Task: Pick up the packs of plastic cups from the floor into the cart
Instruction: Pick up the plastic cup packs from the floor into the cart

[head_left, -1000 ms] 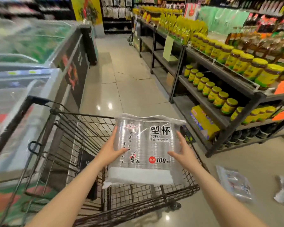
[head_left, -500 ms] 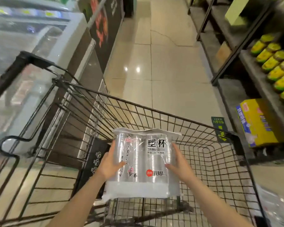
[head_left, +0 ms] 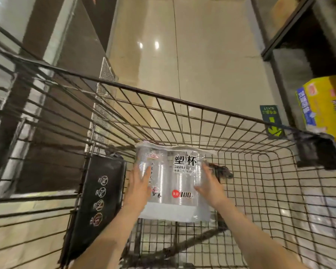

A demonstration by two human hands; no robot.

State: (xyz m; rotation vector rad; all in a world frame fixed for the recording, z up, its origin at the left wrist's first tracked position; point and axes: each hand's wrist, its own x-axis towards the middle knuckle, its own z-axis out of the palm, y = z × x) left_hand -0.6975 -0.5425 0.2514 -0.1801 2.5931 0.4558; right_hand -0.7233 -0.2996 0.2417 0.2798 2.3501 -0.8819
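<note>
Your left hand (head_left: 137, 188) and right hand (head_left: 210, 188) clasp the clear plastic cup pack (head_left: 173, 183) inside the dark wire cart (head_left: 163, 96), lower centre; next, set it down and let go.

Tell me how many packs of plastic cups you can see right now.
1: the pack of plastic cups, held between both hands inside the cart. Blurred plastic on the floor at right may be more.

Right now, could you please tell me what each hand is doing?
Left hand: holding the pack of plastic cups.
Right hand: holding the same pack.
</note>
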